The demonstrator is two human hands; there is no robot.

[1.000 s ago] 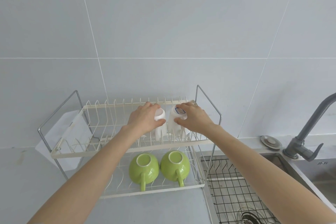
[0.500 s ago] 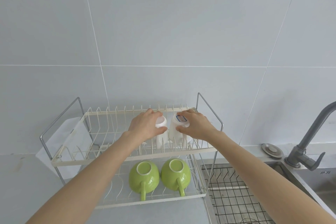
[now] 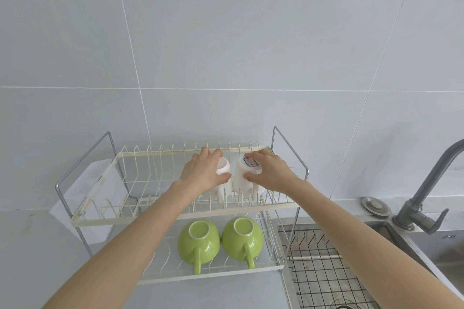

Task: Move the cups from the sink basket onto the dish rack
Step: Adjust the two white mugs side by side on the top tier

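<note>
Head view: left hand (image 3: pixel 204 173) grips white cup (image 3: pixel 223 170); right hand (image 3: pixel 270 173) grips blue-labelled cup (image 3: pixel 244 178), writing unreadable.

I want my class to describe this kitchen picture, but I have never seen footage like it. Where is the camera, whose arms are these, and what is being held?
There is no machine here. A person wears a camera on the head, so the one picture looks forward and down along their own bare arms. In front stands a two-tier wire dish rack against a tiled wall. The left hand holds a white cup and the right hand holds a second white cup, both upside down on the upper tier. Whether the fingers grip firmly or only steady them, I cannot tell. Two green cups sit upside down on the lower tier. To the right are the sink basket, showing no cups, and a grey tap.
</note>
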